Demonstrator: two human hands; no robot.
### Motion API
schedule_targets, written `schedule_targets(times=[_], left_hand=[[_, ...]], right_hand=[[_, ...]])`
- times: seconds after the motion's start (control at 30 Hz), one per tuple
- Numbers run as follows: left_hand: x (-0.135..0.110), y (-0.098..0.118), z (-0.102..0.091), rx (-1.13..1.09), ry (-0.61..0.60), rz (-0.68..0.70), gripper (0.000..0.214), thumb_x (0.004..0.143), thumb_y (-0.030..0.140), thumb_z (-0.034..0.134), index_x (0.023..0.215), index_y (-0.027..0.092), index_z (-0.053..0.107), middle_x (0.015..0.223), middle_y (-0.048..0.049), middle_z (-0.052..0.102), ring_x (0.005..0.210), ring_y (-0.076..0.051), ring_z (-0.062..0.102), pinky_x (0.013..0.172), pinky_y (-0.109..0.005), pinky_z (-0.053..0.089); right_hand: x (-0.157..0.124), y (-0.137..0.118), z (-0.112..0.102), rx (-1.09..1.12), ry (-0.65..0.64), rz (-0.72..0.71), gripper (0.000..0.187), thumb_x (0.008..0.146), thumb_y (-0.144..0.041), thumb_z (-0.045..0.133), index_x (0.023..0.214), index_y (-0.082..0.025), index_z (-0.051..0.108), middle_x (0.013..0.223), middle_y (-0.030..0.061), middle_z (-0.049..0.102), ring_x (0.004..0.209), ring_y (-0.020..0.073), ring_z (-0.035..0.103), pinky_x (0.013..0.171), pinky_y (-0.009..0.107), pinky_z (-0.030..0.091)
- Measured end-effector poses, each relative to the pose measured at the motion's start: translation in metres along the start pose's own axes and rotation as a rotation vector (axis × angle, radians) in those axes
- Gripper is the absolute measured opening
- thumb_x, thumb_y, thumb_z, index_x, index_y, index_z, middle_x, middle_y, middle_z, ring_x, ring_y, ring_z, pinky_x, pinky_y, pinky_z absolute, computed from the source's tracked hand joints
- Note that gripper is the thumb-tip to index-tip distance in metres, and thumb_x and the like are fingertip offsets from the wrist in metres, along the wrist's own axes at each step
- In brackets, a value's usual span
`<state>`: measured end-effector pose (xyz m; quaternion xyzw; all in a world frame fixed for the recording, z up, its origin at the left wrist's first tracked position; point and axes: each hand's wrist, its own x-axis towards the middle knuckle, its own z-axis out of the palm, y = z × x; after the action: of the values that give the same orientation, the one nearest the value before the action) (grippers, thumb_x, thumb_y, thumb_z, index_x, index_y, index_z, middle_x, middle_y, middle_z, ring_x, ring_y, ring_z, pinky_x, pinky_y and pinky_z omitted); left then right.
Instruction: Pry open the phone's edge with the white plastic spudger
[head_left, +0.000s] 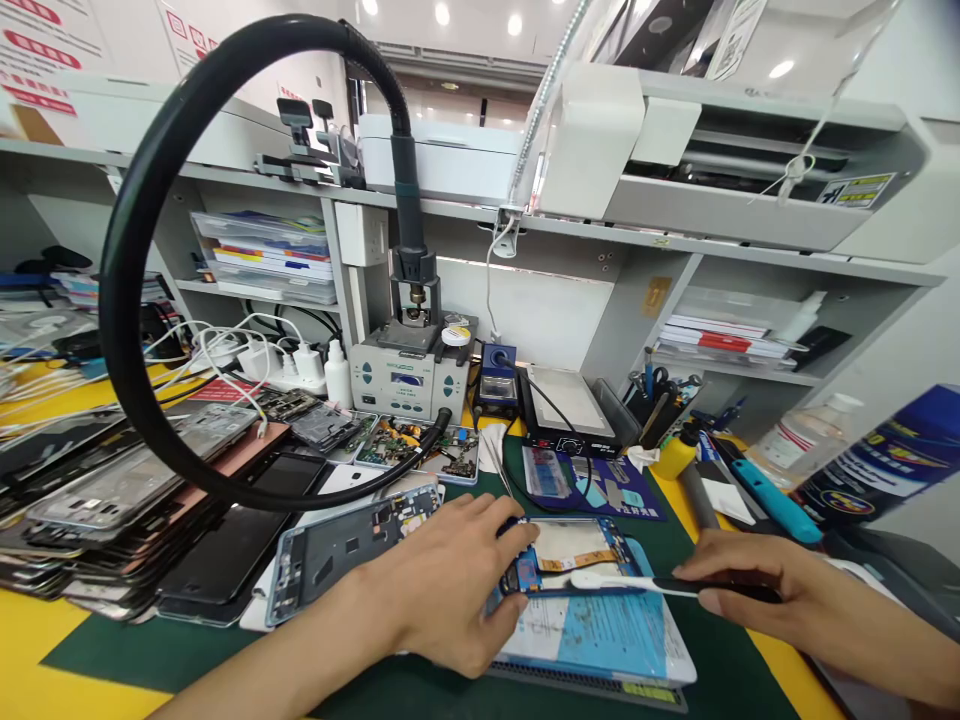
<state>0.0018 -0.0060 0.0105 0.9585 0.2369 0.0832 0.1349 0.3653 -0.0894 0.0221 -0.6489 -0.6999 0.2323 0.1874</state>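
An opened phone (577, 545) with a blue frame and an orange flex cable lies on a blue-and-white book or pad (600, 640). My left hand (461, 570) grips the phone's left end between thumb and fingers. My right hand (765, 590) is closed round the black handle of a slim tool (675, 587) with a metal shaft and a white tip. That tip rests at or just above the phone's near edge, below the flex cable; contact is hard to tell. Beside my left forearm lies a removed phone housing (345, 550).
Stacked phone parts (150, 500) fill the left side. A thick black hose (120, 270) arches from a soldering or hot-air station (409, 385) over the bench. A heating plate (574, 400), a yellow bottle (677, 452) and a large blue can (885, 470) stand behind and right.
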Motion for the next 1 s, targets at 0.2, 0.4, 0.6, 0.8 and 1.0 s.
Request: schedule_targets(times=[0.2,0.4,0.6,0.8,1.0], left_hand=[[0.000,-0.001,0.002,0.018,0.045,0.023,0.055,0.094,0.040,0.056,0.144,0.017,0.054,0.135,-0.0169,0.061,0.118,-0.038,0.063,0.101,-0.057,0.055],[0.000,-0.001,0.003,0.028,0.060,0.037,0.053,0.093,0.040,0.057,0.140,0.015,0.057,0.134,-0.0179,0.062,0.116,-0.039,0.064,0.097,-0.056,0.057],[-0.001,-0.002,0.002,0.024,0.060,0.038,0.055,0.093,0.039,0.058,0.143,0.015,0.056,0.133,-0.0174,0.062,0.115,-0.038,0.064,0.097,-0.056,0.057],[0.001,-0.001,0.002,0.018,0.056,0.032,0.052,0.092,0.039,0.059,0.139,0.016,0.058,0.135,-0.0175,0.061,0.117,-0.039,0.063,0.099,-0.056,0.056],[-0.001,-0.002,0.004,0.015,0.047,0.030,0.053,0.093,0.040,0.058,0.140,0.017,0.056,0.134,-0.0172,0.061,0.117,-0.038,0.063,0.099,-0.056,0.055]], right_hand=[[0.007,-0.017,0.005,0.092,-0.183,0.007,0.027,0.093,-0.056,0.072,0.106,-0.036,0.085,0.107,0.0047,0.079,0.096,0.0249,0.075,0.085,0.028,0.060],[0.009,-0.029,0.012,0.028,-0.177,-0.013,0.032,0.095,-0.059,0.067,0.108,-0.034,0.083,0.106,0.0059,0.077,0.095,0.0264,0.073,0.079,0.029,0.060],[0.010,-0.034,0.023,-0.004,-0.192,-0.028,0.032,0.098,-0.056,0.064,0.112,-0.035,0.083,0.109,0.0055,0.078,0.097,0.0276,0.073,0.078,0.029,0.059],[0.007,-0.033,0.029,-0.029,-0.209,-0.035,0.035,0.100,-0.055,0.063,0.123,-0.037,0.080,0.117,0.0058,0.076,0.108,0.0292,0.071,0.085,0.030,0.059],[0.007,-0.034,0.028,-0.010,-0.205,-0.037,0.033,0.099,-0.055,0.064,0.120,-0.037,0.081,0.116,0.0055,0.077,0.105,0.0290,0.072,0.082,0.029,0.060]])
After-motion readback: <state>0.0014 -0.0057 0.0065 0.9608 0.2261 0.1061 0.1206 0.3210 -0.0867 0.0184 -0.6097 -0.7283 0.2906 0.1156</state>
